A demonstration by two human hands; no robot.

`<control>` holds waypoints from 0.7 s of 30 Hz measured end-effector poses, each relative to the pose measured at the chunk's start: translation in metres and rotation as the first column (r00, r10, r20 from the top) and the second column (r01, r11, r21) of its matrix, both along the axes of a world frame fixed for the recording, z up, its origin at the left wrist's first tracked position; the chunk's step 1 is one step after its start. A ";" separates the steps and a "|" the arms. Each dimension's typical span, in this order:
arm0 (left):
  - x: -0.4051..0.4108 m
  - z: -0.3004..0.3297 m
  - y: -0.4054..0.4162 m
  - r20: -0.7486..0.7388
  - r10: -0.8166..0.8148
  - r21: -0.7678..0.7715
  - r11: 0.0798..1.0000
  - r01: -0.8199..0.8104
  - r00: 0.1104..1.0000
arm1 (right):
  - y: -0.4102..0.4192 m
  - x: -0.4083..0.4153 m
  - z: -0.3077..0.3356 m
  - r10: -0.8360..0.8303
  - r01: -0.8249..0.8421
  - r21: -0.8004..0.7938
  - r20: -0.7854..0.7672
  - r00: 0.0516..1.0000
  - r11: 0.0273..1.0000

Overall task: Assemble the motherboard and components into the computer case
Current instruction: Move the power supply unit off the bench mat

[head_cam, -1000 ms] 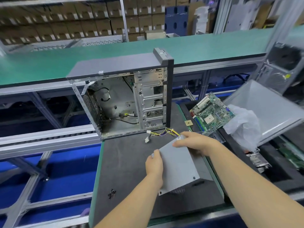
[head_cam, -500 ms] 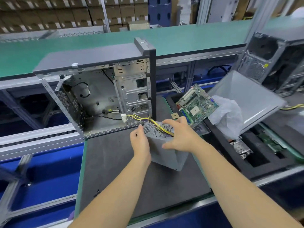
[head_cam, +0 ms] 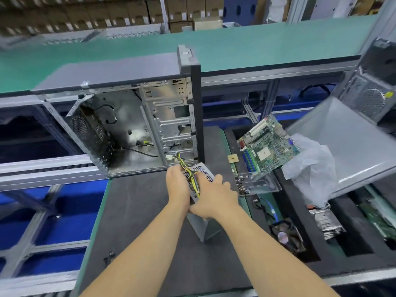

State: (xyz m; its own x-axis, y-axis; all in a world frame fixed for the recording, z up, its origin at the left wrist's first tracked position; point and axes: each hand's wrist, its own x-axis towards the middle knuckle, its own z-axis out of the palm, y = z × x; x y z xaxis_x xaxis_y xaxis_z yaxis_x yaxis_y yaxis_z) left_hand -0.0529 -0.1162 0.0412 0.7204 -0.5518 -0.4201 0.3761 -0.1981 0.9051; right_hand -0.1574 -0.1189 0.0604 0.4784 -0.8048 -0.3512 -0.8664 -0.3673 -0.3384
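An open grey computer case (head_cam: pixel 120 116) stands upright on the dark mat, its bare interior facing me. In front of its lower right corner I hold a grey power supply (head_cam: pixel 203 228) tipped on end, mesh face up. My left hand (head_cam: pixel 179 187) grips its left side by the yellow and black cable bundle (head_cam: pixel 188 170). My right hand (head_cam: pixel 214 198) grips its right side and top. The cable's white plug hangs just inside the case. A green motherboard (head_cam: pixel 267 146) leans in a tray to the right.
A dark mat (head_cam: pixel 132 221) covers the bench. To the right lie a clear plastic tray (head_cam: pixel 257 183), a white plastic bag (head_cam: pixel 310 168), a grey case side panel (head_cam: pixel 353 142), a fan (head_cam: pixel 285 236) and a heatsink (head_cam: pixel 325 219). Another case (head_cam: pixel 375 93) stands far right.
Both hands have turned the power supply from lying flat to standing on end and carried it toward the case opening. Its cables now reach into the case.
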 end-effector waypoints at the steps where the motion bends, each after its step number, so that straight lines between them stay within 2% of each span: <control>1: -0.002 0.003 -0.003 0.073 0.009 0.013 1.000 -0.010 0.997 | -0.003 0.001 0.000 -0.016 0.016 0.000 0.011 1.000 1.000; 4: -0.009 0.010 -0.014 0.182 -0.025 0.034 0.999 0.019 0.983 | -0.015 -0.010 0.002 -0.037 0.031 0.039 0.152 0.988 0.999; 8: -0.037 0.029 -0.039 0.301 -0.338 0.208 0.936 0.285 0.892 | -0.039 -0.051 0.020 -0.191 0.128 0.172 0.432 0.881 0.977; 10: -0.058 0.049 -0.060 0.313 -0.374 0.203 0.924 0.323 0.873 | -0.058 -0.075 0.037 -0.306 0.239 0.193 0.515 0.801 0.952; 11: -0.068 0.059 -0.073 0.310 -0.365 0.147 0.931 0.335 0.878 | -0.068 -0.087 0.046 -0.336 0.279 0.189 0.541 0.771 0.942; 14: -0.095 0.083 -0.111 0.371 -0.317 -0.045 0.933 0.358 0.873 | -0.097 -0.119 0.072 -0.365 0.393 0.081 0.577 0.731 0.916; 16: -0.109 0.086 -0.135 0.342 -0.234 -0.107 0.953 0.285 0.910 | -0.116 -0.138 0.086 -0.372 0.479 -0.033 0.584 0.721 0.877; 19: -0.133 0.072 -0.168 0.274 -0.229 -0.052 0.966 0.252 0.934 | -0.144 -0.165 0.100 -0.397 0.589 -0.136 0.617 0.679 0.797; 21: -0.154 0.060 -0.187 0.323 -0.333 0.014 0.938 0.348 0.886 | -0.163 -0.180 0.108 -0.405 0.645 -0.174 0.651 0.642 0.744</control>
